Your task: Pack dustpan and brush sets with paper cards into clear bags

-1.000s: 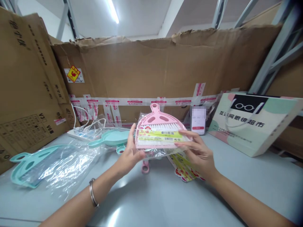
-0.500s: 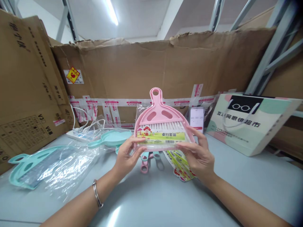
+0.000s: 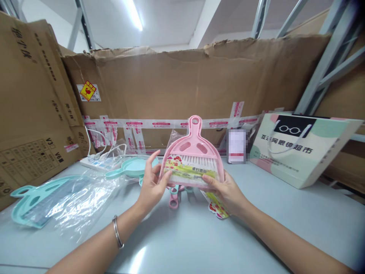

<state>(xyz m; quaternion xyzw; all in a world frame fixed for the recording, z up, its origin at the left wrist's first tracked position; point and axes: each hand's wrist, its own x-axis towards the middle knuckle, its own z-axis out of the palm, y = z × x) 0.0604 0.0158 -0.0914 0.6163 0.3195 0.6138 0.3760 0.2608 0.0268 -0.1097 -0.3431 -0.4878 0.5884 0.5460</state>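
Note:
A pink dustpan and brush set [image 3: 196, 146] is held upright above the table, handle upwards, partly in clear plastic. White bristles and a printed card [image 3: 185, 167] with red mushrooms lie across its front. My right hand [image 3: 228, 190] grips the lower right corner, thumb over the front and other fingers hidden behind. My left hand [image 3: 152, 184] holds the lower left edge with its thumb on the front; its index finger is raised off the rim. Beneath the set, more printed cards [image 3: 218, 207] and a pink ringed handle end [image 3: 173, 201] lie on the table.
Left on the table [image 3: 171, 243] are a turquoise dustpan [image 3: 21, 207] in a clear bag [image 3: 82, 205], another turquoise piece [image 3: 137, 166] and a power strip [image 3: 98, 163]. A phone [image 3: 236, 146] and paper bag [image 3: 299, 152] stand right. Cardboard [image 3: 176, 83] walls the back.
The pink set has moved slightly down and right, and its card has shifted and tilted. My left index finger has lifted from the front; my right hand has moved lower and further under the corner.

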